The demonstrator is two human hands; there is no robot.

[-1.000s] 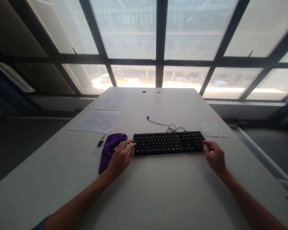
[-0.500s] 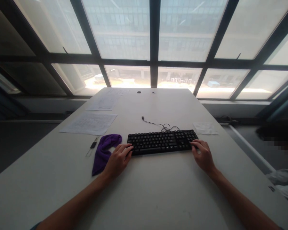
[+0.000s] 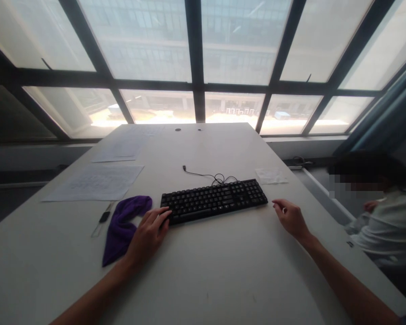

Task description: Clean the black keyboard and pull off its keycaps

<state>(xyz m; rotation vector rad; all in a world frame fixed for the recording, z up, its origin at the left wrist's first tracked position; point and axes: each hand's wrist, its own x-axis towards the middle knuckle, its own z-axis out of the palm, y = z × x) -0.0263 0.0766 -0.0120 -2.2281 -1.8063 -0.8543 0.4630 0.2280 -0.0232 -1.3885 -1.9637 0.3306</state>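
A black keyboard lies slightly slanted on the white table, its thin cable looped behind it and ending in a USB plug. At its left end, my left hand grips the corner, with fingers over the keys and thumb at the front edge. My right hand is just off the right end, apart from the keyboard, its fingers loosely curled with nothing in them. A crumpled purple cloth lies beside my left hand and is partly behind it.
Left of the cloth lies a small black item with a cord loop. Printed sheets lie at the far left, and a clear plastic bag behind the keyboard's right end. A person in a light top sits at the right. Windows stand beyond the table.
My right hand has let go of the keyboard's right end and moved away to the right. My left hand stays at the left end. The view has turned right, showing more of the seated person.
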